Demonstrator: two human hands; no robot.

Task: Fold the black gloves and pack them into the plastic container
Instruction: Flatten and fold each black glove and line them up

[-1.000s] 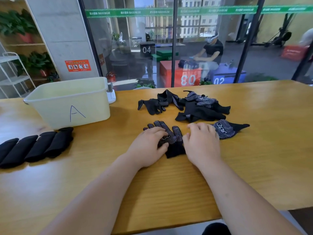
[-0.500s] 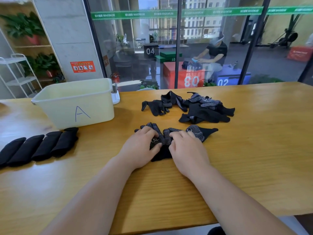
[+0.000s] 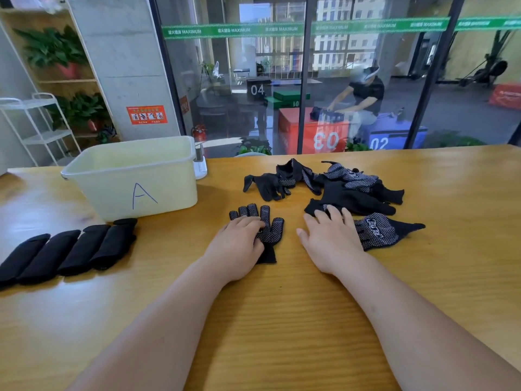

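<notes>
Container [image 3: 132, 176] left on table [image 3: 282, 320], folded gloves [image 3: 67, 252] before it, glove pile [image 3: 338, 187] right.

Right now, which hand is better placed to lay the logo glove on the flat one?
Right. The right hand lies flat, overlapping one end of the logo glove. The left hand is on the far side of the gap, pressing the flat glove down; it probably serves best as the anchor.

Wooden table [image 3: 282, 320] before glass partition [image 3: 352, 80]
</notes>
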